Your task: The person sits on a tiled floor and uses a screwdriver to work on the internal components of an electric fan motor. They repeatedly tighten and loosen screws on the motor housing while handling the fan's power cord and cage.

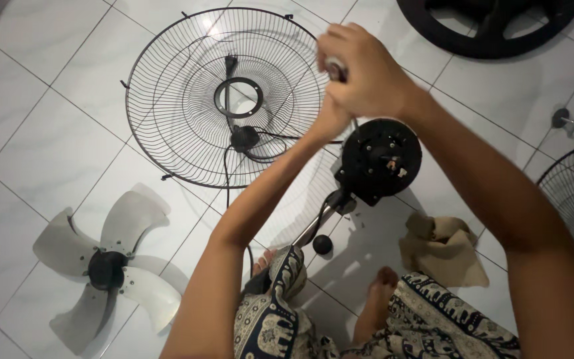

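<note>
My 2 hands are pressed together up high. My right hand is shut tight on a small tool; I cannot tell which way it points. My left hand touches it from below, fingers hidden. Under them sits the fan motor, face up, its pole slanting down toward my feet. The grille and blades lie flat on the floor.

Small silvery object (mostly hidden) above black fan motor.
</note>
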